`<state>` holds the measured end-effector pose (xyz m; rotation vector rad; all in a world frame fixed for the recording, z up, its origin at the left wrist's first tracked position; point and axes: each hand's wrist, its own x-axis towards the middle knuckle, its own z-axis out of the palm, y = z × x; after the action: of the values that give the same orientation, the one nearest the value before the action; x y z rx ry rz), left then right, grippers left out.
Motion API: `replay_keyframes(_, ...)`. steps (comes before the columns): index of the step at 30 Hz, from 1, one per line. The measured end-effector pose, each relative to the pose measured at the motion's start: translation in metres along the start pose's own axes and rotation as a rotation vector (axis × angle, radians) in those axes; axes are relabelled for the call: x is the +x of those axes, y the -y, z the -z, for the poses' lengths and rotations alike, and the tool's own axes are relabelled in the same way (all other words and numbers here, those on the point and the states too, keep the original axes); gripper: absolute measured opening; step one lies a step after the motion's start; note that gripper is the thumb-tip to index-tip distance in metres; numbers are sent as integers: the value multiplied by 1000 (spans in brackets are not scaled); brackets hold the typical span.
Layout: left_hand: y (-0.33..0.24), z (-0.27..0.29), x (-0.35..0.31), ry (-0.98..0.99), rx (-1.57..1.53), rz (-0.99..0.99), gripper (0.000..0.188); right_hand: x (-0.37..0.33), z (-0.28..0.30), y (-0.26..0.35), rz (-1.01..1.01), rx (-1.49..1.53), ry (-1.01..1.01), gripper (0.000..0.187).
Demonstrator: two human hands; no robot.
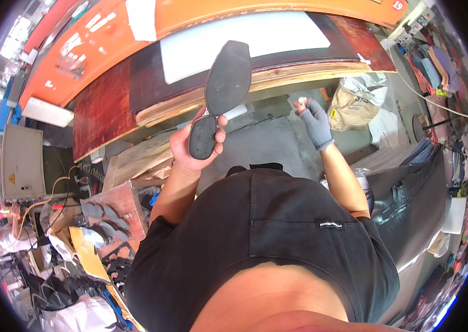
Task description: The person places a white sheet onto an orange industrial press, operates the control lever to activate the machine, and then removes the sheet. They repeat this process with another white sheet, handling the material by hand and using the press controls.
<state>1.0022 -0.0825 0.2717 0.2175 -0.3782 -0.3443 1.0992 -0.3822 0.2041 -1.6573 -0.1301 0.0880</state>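
Black sole (228, 77) at 12 o'clock, small end clamped in my left hand (181, 148) at 10, thumb and fingers around it. Gloved right hand (315, 126) at 2, fingers bent; I cannot tell if fingertips pinch anything. Tan sack (350, 108) farther out at 2. White sheet (283, 39) at 12, partly behind sole.

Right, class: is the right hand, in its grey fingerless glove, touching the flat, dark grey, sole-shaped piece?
Apart. The head view shows floor between the right hand and the sole-shaped piece, which the bare left hand grips by its smaller end.
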Motion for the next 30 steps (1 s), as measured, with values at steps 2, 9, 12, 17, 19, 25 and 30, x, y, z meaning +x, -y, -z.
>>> replay_keyframes(2, 3, 1, 23, -1, -4, 46, 57, 20, 1, 32, 109, 72, -50, 25)
replay_keyframes(9, -1, 40, 98, -115, -29, 204, 54, 104, -7, 135, 625, -323, -234, 32)
replay_keyframes(12, 6, 56, 126, -191, -10, 255, 46, 120, -56, 139, 1034, -608, -56, 36)
replay_keyframes(17, 12, 74, 143, -245, -30, 392, 47, 176, -52, 95, 1036, -1110, 51, 45)
replay_keyframes(19, 18, 75, 143, -246, -63, 399, 48, 202, -22, 82, 900, -1139, -104, 45)
replay_keyframes(25, 68, 59, 133, -276, -185, 244, 49, 232, 57, 80, 676, -573, -347, 35)
replay_keyframes(30, 108, 27, 99, -408, -109, 32, 46, 194, 15, 74, 326, -253, 363, 38)
